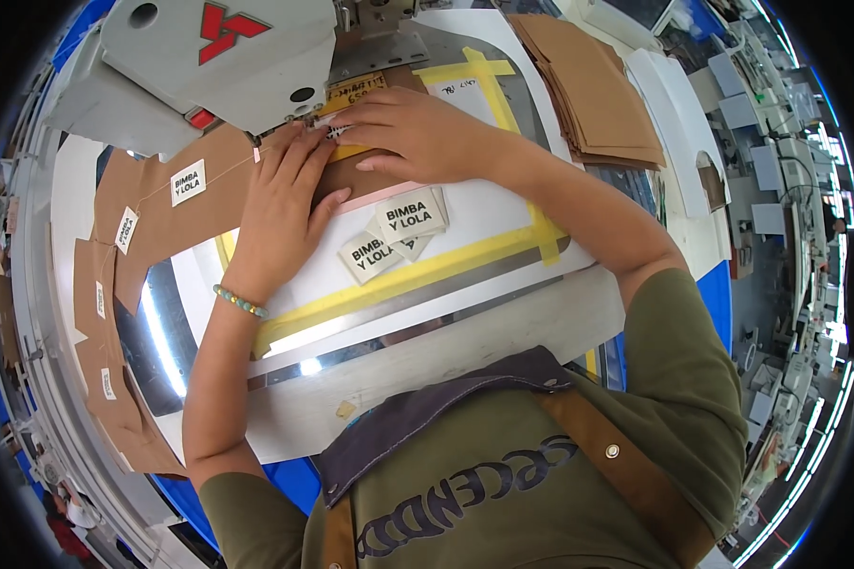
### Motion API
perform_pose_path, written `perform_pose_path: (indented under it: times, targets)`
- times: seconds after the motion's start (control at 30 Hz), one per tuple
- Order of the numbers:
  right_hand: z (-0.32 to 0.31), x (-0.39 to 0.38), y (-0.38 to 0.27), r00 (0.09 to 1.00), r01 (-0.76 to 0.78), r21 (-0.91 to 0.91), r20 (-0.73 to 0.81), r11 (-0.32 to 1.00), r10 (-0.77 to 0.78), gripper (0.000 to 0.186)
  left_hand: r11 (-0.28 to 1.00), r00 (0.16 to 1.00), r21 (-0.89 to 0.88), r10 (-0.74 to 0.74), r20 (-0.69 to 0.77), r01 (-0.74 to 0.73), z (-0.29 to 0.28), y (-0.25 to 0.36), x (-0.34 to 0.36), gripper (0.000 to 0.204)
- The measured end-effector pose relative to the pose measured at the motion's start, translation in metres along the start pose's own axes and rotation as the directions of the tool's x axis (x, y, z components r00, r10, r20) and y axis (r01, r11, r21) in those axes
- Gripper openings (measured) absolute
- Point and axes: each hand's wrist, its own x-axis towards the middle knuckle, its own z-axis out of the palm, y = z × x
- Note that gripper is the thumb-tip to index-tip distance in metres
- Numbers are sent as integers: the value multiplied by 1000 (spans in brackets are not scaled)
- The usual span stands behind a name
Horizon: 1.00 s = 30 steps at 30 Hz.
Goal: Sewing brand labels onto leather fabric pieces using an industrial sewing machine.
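Note:
My left hand [285, 209] lies with fingers stretched forward over brown pieces, its fingertips beside the presser foot [304, 119] of a white sewing machine [228, 66]. My right hand [417, 137] rests just to the right, fingers spread over a brown piece [361, 180] and a yellow marked strip [356, 83]; its fingertips partly hide what lies at the foot. Several loose white printed labels [410, 214] are stacked below my right hand on a white sheet bordered with yellow tape [389, 273]. At left, brown pieces [123, 275] with white labels [188, 180] hang in a thread-linked chain.
A stack of brown sheets [588, 95] lies at back right beside white boards [683, 161]. The table's pale front edge [446, 332] runs before my body, with blue surfaces [714, 313] below at the sides. Other work tables and machines [778, 284] stand farther right.

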Motion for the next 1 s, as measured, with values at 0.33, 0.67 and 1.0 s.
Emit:
perform_pose_path:
  times: [0.33,0.67,1.0]
  targets:
    - [4,1,4,999,13,-6,-41,1000,-13,35,718,868,-488,422,-262,-496,-29,138,26,47]
    - [-37,30,-20,938,-114,-73,320,991,132,36,87,697,-872,641,-321,-482,-50,325,113,52]
    - [-57,63,-55,746,-265,-269,552,926,374,31,272,363,-959,904,227,-77,-41,366,145,94]
